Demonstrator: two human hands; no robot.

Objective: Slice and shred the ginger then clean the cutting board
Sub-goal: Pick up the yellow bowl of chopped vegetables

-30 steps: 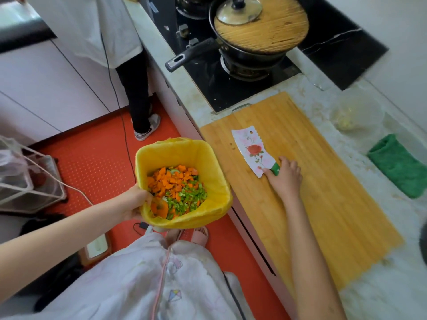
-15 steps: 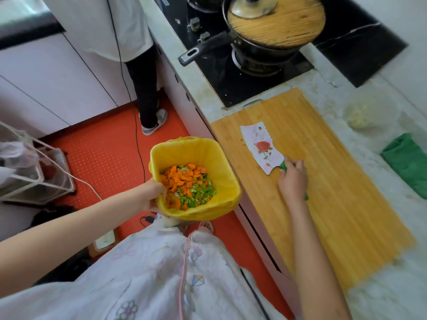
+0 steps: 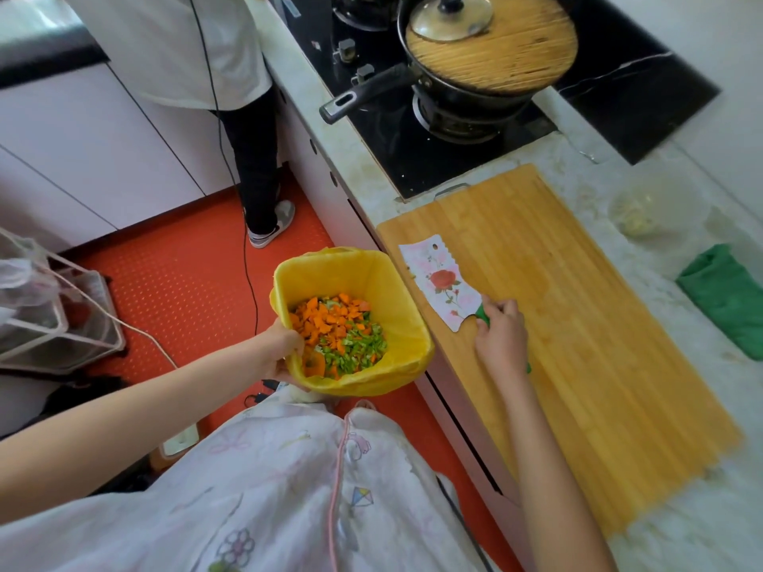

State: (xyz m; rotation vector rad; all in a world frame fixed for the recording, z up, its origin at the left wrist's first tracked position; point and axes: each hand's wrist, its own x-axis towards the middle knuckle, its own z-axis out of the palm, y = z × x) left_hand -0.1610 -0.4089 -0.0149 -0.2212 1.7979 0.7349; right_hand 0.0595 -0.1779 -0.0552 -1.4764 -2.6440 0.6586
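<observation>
Your right hand (image 3: 501, 340) grips the green handle (image 3: 482, 315) of the knife (image 3: 444, 282), fingers curled round it. The blade lies flat on the cutting board (image 3: 578, 324), rose print up, pointing away from the hand & to its left. Vs 1 sec ago: the hand then sat right up at the blade's heel, covering nearly all the handle. Now it's further back, w/ green showing at both ends of the fist. Blade is approx where it was, near the board's left edge. Your left hand (image 3: 285, 348) holds the yellow bin (image 3: 351, 274) by its near rim, same grip as before. The bin hangs off the edge of the surface (image 3: 702, 526), just left of the right hand, rim close beside the blade. Chopped carrot & green bits (image 3: 338, 332) lie inside, unchanged. The board lies on the surface under the right hand. A green cloth (image 3: 726, 295) sits well to that hand's right.
</observation>
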